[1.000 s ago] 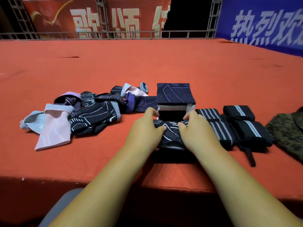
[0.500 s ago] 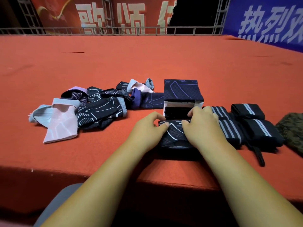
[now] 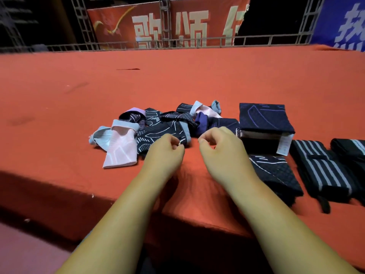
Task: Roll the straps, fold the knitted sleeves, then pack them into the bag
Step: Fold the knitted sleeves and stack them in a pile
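Note:
My left hand (image 3: 165, 153) and right hand (image 3: 221, 150) hover side by side over the red cloth, fingers loosely curled, holding nothing. My left fingertips are right by the grey cuff of a dark patterned sleeve (image 3: 158, 133) in the loose pile of knitted sleeves. A pink sleeve (image 3: 120, 150) lies at the pile's left end. To the right of my right hand lies a folded dark sleeve (image 3: 276, 173). Behind it stands a stack of folded sleeves (image 3: 264, 119) with a navy one on top. Rolled striped straps (image 3: 324, 171) lie further right. No bag is in view.
The red-covered table (image 3: 177, 82) stretches far back to a metal railing (image 3: 197, 41) and banners. Its front edge (image 3: 59, 186) drops off just below the pile. A white label (image 3: 284, 144) hangs from the folded stack.
Both hands have let go of the folded dark sleeve and moved left toward the loose pile. The view has swung left, so the camouflage item at the right is out of frame.

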